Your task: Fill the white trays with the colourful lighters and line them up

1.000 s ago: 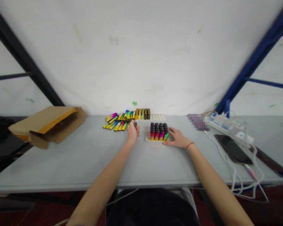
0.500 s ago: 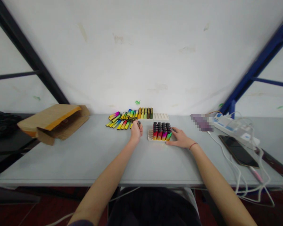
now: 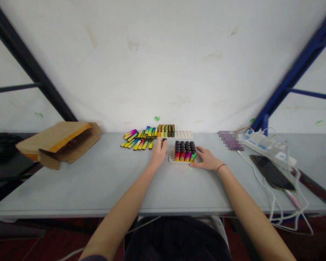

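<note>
A white tray (image 3: 172,158) with round recesses carries several upright lighters (image 3: 185,154) with black tops and red, pink, purple and green bodies. Its left column of recesses stays uncovered. My right hand (image 3: 207,159) steadies the tray from its right side, thumb at the front corner and fingers behind. Just left of the tray, my left hand (image 3: 159,152) is closed around a lighter (image 3: 164,139); only its dark top shows above the fingers. A loose pile of multicoloured lighters (image 3: 139,139) lies beyond and left of that hand.
Near the wall stand a block of upright yellow-to-brown lighters (image 3: 166,131) and a second white tray (image 3: 184,134). An open cardboard box (image 3: 61,141) lies at left. At right are a phone (image 3: 272,172), a power strip (image 3: 268,148), tangled white cables and a pixelated purple item (image 3: 232,140).
My left hand has moved slightly right, away from the pile and closer to the tray, with the lighter in it. My right hand keeps its place at the tray.
</note>
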`<state>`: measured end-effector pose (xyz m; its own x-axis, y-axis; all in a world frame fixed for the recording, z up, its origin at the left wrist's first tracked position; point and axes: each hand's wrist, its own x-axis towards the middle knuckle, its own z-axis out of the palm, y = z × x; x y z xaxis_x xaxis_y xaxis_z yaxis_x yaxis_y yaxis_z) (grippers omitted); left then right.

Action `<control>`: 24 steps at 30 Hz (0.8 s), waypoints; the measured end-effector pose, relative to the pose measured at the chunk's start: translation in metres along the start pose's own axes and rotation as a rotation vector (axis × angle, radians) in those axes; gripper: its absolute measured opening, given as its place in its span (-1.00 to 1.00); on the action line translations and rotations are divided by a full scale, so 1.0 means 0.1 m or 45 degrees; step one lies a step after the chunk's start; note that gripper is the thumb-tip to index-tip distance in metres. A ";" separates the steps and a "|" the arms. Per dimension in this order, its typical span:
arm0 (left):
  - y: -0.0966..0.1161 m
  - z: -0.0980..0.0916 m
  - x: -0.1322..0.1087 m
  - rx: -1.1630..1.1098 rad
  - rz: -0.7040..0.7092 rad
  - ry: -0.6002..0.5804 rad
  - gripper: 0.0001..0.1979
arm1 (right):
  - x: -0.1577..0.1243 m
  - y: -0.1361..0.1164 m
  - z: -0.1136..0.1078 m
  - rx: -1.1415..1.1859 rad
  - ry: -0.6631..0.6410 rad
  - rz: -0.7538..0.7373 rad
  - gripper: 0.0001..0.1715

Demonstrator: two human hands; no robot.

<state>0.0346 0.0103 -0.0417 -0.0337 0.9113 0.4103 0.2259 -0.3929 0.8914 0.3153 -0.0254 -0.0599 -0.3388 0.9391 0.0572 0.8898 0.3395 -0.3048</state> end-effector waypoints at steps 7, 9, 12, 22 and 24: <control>-0.02 -0.03 0.05 0.059 0.096 -0.141 -0.75 | 0.00 0.00 -0.01 -0.004 -0.013 0.006 0.14; -0.01 -0.03 0.05 0.064 0.064 -0.180 -0.72 | 0.00 0.00 0.00 -0.003 -0.017 0.010 0.14; 0.01 -0.03 0.04 0.122 0.060 -0.222 -0.73 | 0.00 0.01 0.00 0.001 -0.014 0.005 0.13; 0.01 -0.03 0.02 0.309 0.175 -0.330 -0.66 | 0.00 0.02 0.01 0.011 -0.003 -0.007 0.13; -0.01 -0.05 0.03 0.340 0.186 -0.320 -0.59 | 0.00 0.01 0.01 0.009 -0.001 -0.010 0.12</control>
<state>0.0298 0.0125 -0.0401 0.2497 0.8627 0.4399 0.4570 -0.5055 0.7319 0.3162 -0.0249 -0.0609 -0.3459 0.9364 0.0590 0.8849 0.3465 -0.3114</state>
